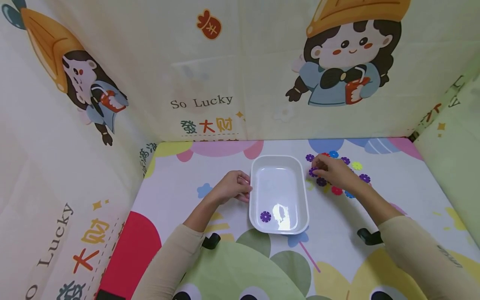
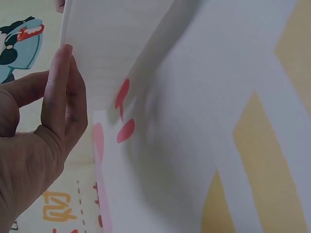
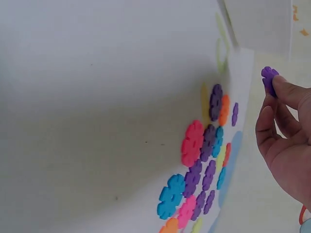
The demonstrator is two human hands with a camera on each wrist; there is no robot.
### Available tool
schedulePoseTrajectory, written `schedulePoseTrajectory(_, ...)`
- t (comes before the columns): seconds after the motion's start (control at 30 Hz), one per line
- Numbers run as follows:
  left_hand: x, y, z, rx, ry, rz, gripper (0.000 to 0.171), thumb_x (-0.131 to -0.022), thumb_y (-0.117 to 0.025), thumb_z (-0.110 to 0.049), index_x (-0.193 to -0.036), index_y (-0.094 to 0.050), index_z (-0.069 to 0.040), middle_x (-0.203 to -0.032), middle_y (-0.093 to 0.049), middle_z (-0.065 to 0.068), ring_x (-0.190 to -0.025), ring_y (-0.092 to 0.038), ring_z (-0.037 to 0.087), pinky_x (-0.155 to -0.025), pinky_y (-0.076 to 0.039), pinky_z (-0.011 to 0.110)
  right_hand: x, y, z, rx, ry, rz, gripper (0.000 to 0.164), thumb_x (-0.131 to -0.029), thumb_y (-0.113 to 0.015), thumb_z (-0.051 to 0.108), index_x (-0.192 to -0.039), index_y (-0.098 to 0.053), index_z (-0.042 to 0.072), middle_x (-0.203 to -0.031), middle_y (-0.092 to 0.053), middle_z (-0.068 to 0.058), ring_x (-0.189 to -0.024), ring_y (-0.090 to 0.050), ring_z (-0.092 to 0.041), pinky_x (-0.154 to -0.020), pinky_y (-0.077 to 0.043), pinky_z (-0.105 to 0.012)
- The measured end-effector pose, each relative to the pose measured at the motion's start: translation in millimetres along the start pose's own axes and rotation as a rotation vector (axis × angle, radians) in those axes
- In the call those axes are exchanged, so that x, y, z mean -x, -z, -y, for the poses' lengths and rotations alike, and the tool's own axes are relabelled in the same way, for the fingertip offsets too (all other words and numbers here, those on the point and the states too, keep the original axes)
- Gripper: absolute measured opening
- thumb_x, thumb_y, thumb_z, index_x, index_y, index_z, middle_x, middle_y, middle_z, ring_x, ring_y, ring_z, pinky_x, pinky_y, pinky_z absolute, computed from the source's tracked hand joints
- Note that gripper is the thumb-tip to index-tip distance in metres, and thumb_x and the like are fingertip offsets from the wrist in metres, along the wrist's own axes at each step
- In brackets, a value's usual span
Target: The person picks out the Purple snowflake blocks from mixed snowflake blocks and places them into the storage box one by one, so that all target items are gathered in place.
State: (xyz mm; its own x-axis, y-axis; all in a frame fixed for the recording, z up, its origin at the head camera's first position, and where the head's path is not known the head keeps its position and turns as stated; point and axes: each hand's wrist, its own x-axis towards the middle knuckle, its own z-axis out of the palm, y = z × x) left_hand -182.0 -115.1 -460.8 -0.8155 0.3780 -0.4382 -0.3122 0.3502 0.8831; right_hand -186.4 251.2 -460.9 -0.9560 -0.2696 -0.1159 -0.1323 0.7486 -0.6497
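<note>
Around the left rim of a shallow white plastic tray (image 1: 279,187), my left hand (image 1: 233,186) holds on with bent fingers and thumb. In the left wrist view, the fingertips of this hand (image 2: 53,111) meet the tray's edge (image 2: 116,39). One purple flower-shaped plastic disc (image 1: 265,216) lies inside the tray, towards its near left corner. My right hand (image 1: 336,171) pinches another purple flower-shaped disc (image 3: 268,77) between thumb and finger, to the right of the tray. Below and around this hand, several similar discs (image 3: 193,143) in purple, red, blue, pink and orange lie on the tabletop.
A patterned cloth (image 1: 180,175) covers the table. Behind it rises a cream printed backdrop (image 1: 262,83), with side panels left (image 1: 123,166) and right (image 1: 453,158). A yellow disc (image 1: 357,166) and a purple one (image 1: 364,178) lie right of my right hand.
</note>
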Motion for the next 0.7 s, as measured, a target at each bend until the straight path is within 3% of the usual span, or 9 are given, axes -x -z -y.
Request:
schedulePoseTrajectory(0.33, 1.1, -1.2, -1.7, 0.0, -0.001, -0.009, 0.032, -0.093, -0.071, 0.003, -0.12, -0.055, 0.007, -0.092, -0.068, 0.02, -0.062, -0.072, 0.02, -0.065, -0.069, 0.044, 6.6, 7.4, 14.9, -0.025, 0.055, -0.01, 0.015, -0.1, -0.07, 0.016, -0.112, -0.063, 0.013, -0.108, -0.07, -0.008, -0.098, -0.068, -0.025, -0.086, -0.068, -0.035)
schedulePoseTrajectory(0.7, 0.1, -2.4, -0.7, -0.016, 0.008, -0.021, 0.034, -0.093, -0.072, 0.0, -0.122, -0.055, 0.004, -0.089, -0.068, 0.017, -0.061, -0.072, 0.02, -0.066, -0.068, 0.045, 9.5, 6.2, 44.9, -0.038, 0.156, 0.013, 0.015, -0.097, -0.072, 0.011, -0.11, -0.065, 0.012, -0.105, -0.072, -0.006, -0.096, -0.07, -0.023, -0.085, -0.068, -0.036)
